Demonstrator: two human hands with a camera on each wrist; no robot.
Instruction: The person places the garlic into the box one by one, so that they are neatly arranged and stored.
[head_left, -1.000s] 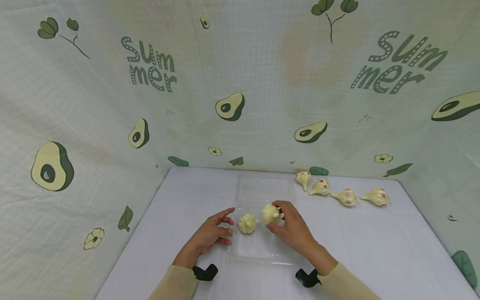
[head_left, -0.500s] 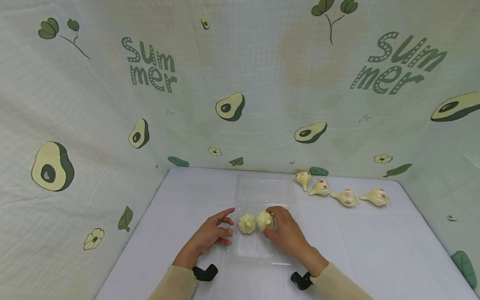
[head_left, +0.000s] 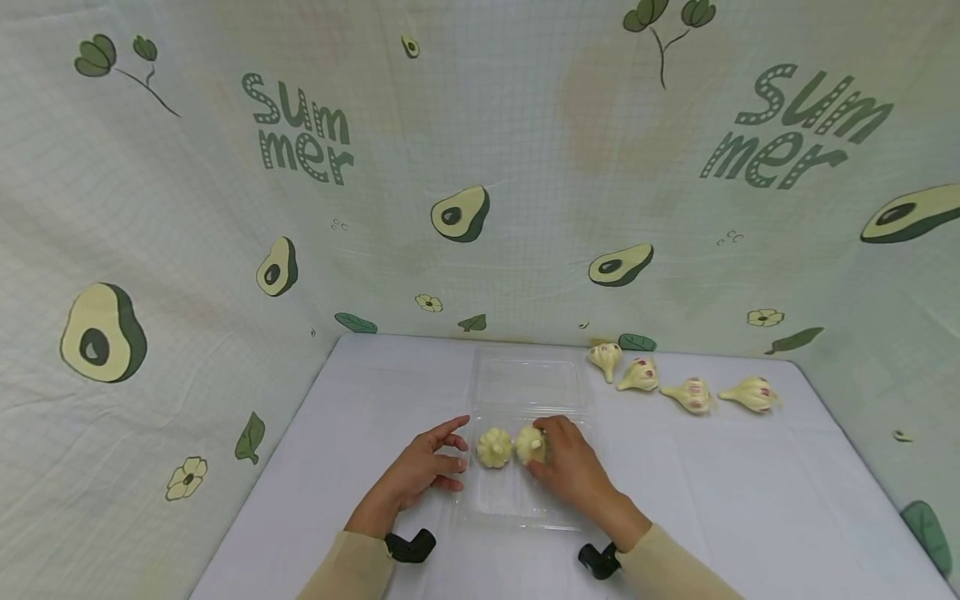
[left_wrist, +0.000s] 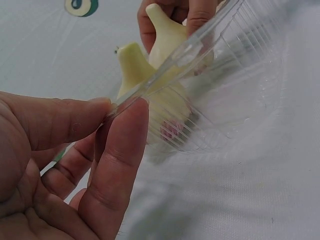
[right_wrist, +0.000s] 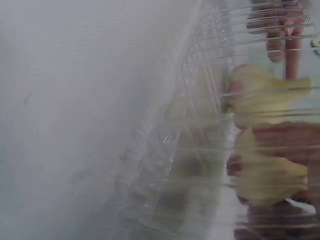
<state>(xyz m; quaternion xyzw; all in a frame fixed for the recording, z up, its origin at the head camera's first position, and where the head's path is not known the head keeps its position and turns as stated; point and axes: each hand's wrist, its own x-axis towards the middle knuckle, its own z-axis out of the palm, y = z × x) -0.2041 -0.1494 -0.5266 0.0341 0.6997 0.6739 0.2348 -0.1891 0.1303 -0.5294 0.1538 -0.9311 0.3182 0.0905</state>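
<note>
A clear plastic clamshell box [head_left: 495, 500] lies with its lid folded back on the white table. My left hand [head_left: 420, 471] is at its left side; in the left wrist view, thumb and finger pinch the box's rim [left_wrist: 165, 75]. Inside stands one garlic bulb [head_left: 493, 448], stem up, near the left wall. Just right of it, my right hand [head_left: 573, 468] grips a second garlic bulb [head_left: 528, 445] low in the box, its stem also upward. Through the ribbed wall in the right wrist view, fingers show around this held bulb [right_wrist: 270, 182].
Behind the box base, the lid [head_left: 528, 379] lies flat toward the back edge. Several more garlic bulbs [head_left: 690, 395] lie in a slanting row at the back right. A printed cloth [head_left: 525, 150] hangs behind and beside the table.
My right hand has moved left and lowered its garlic bulb beside the first one, then stayed nearly still. The left hand has kept its place at the box rim.
</note>
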